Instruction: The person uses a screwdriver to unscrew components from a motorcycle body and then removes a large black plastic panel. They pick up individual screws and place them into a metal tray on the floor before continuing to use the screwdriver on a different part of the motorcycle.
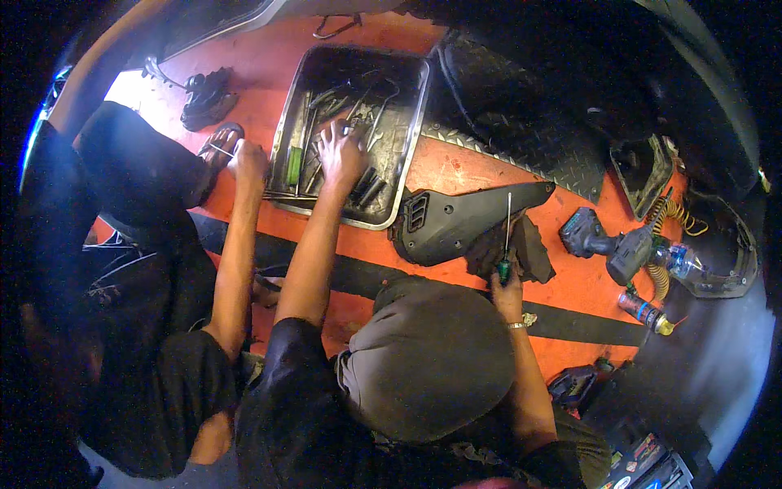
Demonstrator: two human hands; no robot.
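Note:
My left hand reaches into a metal tray, its fingers apart over the loose tools. Whether it touches one of them is hard to see. Long metal tools, a green-handled piece and dark cylindrical sockets lie around it. In my right hand is a screwdriver by its dark green handle, the shaft pointing away from me. Just beyond that hand rest a dark crumpled cloth and a black plastic panel with a vented end.
At left a co-worker in black crouches, a thin metal tool in one hand. A cordless impact wrench, a spray can and a yellow coiled hose lie at right on the orange floor. Brown rounded fabric fills the space between my arms.

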